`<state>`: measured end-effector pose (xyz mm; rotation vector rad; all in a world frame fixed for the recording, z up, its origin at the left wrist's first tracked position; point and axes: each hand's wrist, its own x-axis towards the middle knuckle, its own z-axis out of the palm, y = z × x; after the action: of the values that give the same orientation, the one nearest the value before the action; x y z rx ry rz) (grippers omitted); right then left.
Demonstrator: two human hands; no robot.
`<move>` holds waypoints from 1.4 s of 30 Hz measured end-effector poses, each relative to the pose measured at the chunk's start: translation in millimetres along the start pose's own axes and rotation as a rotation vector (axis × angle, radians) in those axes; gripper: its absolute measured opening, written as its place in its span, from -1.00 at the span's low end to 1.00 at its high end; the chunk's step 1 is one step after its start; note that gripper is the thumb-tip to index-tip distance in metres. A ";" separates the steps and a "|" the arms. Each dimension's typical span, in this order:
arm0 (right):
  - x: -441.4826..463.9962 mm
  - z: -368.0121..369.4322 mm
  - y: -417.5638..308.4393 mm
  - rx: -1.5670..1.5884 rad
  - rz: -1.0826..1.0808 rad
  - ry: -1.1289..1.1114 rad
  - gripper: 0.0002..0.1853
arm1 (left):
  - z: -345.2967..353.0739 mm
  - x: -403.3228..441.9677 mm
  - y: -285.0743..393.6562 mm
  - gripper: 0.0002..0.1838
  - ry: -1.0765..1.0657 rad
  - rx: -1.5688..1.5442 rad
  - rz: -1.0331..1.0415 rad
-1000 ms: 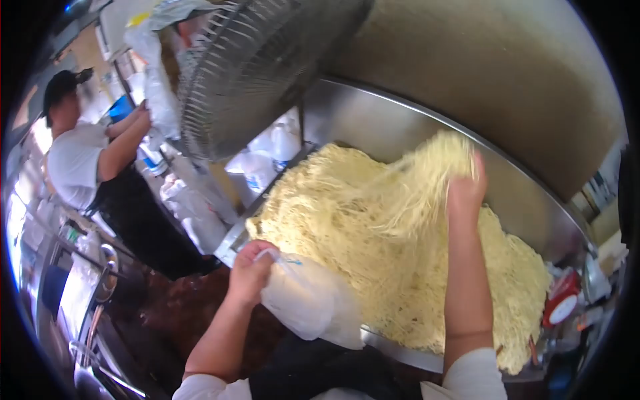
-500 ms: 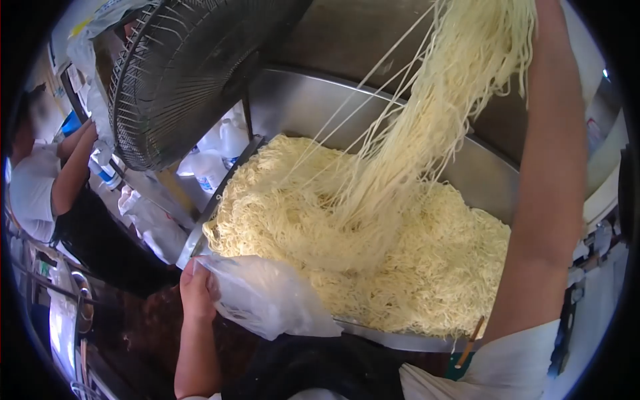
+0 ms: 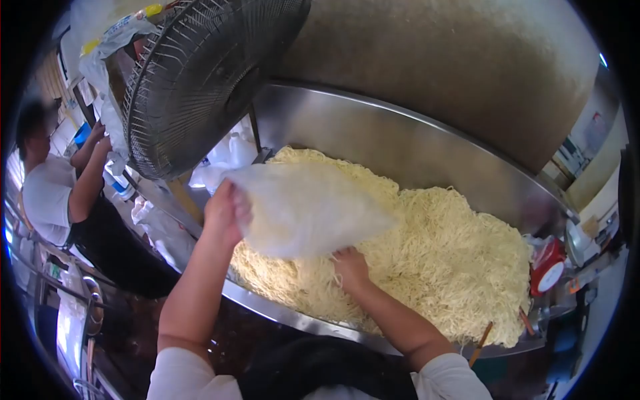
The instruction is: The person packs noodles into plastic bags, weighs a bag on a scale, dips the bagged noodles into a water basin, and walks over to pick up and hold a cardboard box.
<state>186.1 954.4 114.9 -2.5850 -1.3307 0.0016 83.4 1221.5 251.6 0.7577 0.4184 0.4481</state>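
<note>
My left hand [image 3: 225, 212] is closed on the edge of a clear plastic bag [image 3: 310, 210], which is blurred by motion and spread over the left part of the noodle heap. A large mound of pale yellow noodles [image 3: 453, 260] fills a metal trough [image 3: 427, 137]. Low by the bag's lower edge, my right hand [image 3: 351, 269] is in among the noodles, with strands against its curled fingers. The bag and noodles partly hide those fingertips.
A big black fan [image 3: 193, 87] stands at the upper left, close over the trough's end. White plastic jugs [image 3: 240, 150] sit behind it. A red scale [image 3: 548, 265] is at the right end. Another person [image 3: 53, 193] stands at the left.
My right hand has come down from high on the right, where a long bundle of noodles was raised, to the heap. My left hand has lifted the bag up and forward over the noodles.
</note>
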 end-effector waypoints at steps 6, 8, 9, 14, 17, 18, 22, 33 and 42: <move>-20.0 -70.1 -13.1 0.491 0.011 0.183 -0.43 | 65.6 90.1 -30.0 -0.71 0.046 0.108 0.298; -17.4 -109.0 -20.3 0.481 -0.040 0.270 -0.44 | 89.4 72.6 -42.8 -0.69 -0.010 0.360 0.418; -15.4 -126.0 -22.6 0.675 -0.082 0.324 -0.47 | 97.1 68.9 -56.2 -0.68 -0.066 0.531 0.586; 15.7 -146.8 -14.2 1.041 -0.097 0.494 -0.44 | 135.5 -18.5 -76.1 -0.76 -0.408 0.817 0.829; 35.1 -148.0 -13.9 1.933 0.437 0.263 -0.55 | 123.3 -40.4 -77.6 -0.75 -0.546 1.131 1.334; 41.5 -148.1 -13.8 1.968 0.412 0.260 -0.55 | 115.6 -45.8 -82.6 -0.75 -0.531 1.137 1.337; 56.9 -145.1 -21.4 2.009 0.342 0.255 -0.56 | 83.3 -62.8 -122.4 -0.70 -0.435 1.121 1.254; 54.0 -106.2 -45.1 1.818 0.341 0.123 -0.57 | 100.7 -99.4 -117.3 -0.58 -0.435 1.376 0.991; 24.0 -128.6 -6.5 0.994 -0.067 -0.315 -0.24 | 70.7 -68.8 -40.4 -0.83 -0.159 0.598 0.323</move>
<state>208.8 950.8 243.9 -1.7171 -1.0859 0.8532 72.2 1120.0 282.1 1.4441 0.2789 0.5667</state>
